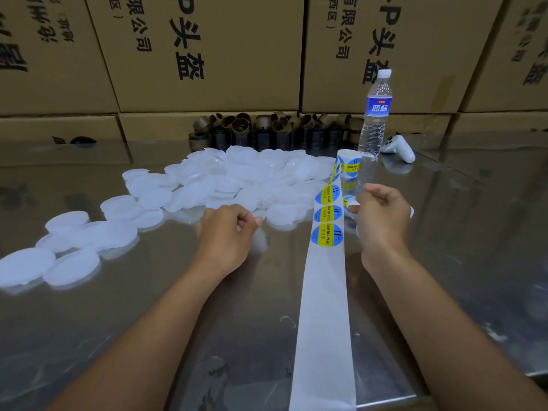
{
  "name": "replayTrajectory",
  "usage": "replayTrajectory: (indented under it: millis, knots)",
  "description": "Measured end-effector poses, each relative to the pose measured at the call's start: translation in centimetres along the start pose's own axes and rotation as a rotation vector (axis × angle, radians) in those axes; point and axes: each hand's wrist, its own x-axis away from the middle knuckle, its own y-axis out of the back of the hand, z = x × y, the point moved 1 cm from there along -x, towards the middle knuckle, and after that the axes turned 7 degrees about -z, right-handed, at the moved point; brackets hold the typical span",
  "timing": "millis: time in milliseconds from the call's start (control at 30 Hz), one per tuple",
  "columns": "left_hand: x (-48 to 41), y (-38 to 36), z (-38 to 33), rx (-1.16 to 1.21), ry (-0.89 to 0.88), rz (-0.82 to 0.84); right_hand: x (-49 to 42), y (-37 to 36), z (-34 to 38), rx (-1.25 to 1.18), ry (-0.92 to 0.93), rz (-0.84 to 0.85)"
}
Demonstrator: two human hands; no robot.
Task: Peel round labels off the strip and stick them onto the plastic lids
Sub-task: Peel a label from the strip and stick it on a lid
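A white backing strip (pixel 323 315) runs from the table's near edge up to a label roll (pixel 348 164). Three round blue-and-yellow labels (pixel 327 235) sit on its far part. Just right of the strip, my right hand (pixel 382 216) grips a white plastic lid (pixel 353 207) with its fingers curled. A bit of a label shows at that lid's left edge. Left of the strip, my left hand (pixel 228 231) is curled over another lid (pixel 259 240), which is blurred and mostly hidden. A big heap of white lids (pixel 237 179) lies beyond both hands.
More lids (pixel 68 250) trail off to the left on the shiny metal table (pixel 459 232). Brown cardboard cores (pixel 267 129) line the back. A water bottle (pixel 375 114) and a white controller (pixel 398 148) stand behind the roll. Cardboard boxes (pixel 207 54) wall off the far side.
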Motion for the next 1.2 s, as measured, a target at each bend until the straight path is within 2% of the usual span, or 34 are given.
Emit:
replayTrajectory:
  millis: [167, 333, 433, 667, 900, 1200]
  knots:
    - [0.3, 0.3, -1.6, 0.412, -0.003, 0.079, 0.4, -0.1, 0.0, 0.04, 0.12, 0.101]
    - [0.6, 0.1, -2.0, 0.83, 0.191, 0.273, 1.3, -0.4, 0.2, 0.055, 0.158, 0.301]
    - [0.6, 0.1, -2.1, 1.003, 0.278, 0.31, 1.9, -0.6, 0.2, 0.109, 0.178, 0.429]
    - [0.4, 0.2, -2.0, 1.069, 0.317, 0.344, 2.8, -0.8, 0.4, 0.145, 0.187, 0.644]
    - [0.5, 0.1, -1.7, 0.992, 0.325, 0.347, 3.0, -0.8, 0.6, 0.117, 0.165, 0.691]
    - [0.6, 0.0, -1.6, 0.91, 0.246, 0.354, 2.9, -0.8, 0.4, 0.105, 0.153, 0.793]
